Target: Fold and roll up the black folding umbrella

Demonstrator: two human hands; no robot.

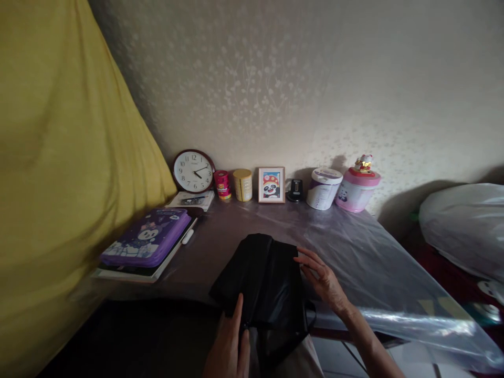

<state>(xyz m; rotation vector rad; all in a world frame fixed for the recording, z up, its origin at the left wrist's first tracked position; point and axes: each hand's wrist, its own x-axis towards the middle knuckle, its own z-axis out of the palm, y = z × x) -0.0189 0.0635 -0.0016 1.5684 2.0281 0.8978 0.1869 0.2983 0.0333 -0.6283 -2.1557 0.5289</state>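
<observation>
I've got a purple cartoon case (147, 237) at left; round clock (193, 172), numerals 12, 3, 6, 9 readable; left hand (230, 346) against the smooth black bag (271, 283), at the plastic-covered table's (350, 252) near edge; right hand (326, 283) fingertipping its corner; whether either clamps, I can't tell.

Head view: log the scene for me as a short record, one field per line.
Surface: table with a shiny plastic cover
Handled: black item, reaching past the near edge
Left hand: fingers on its near side; pinch unclear
Right hand: fingertips at its upper right edge
Back row, left to right: clock, red canister, yellow canister, framed picture, small black object, white-and-purple tub, pink-and-white tub topped by a figurine
Left side: purple case on a stack
</observation>
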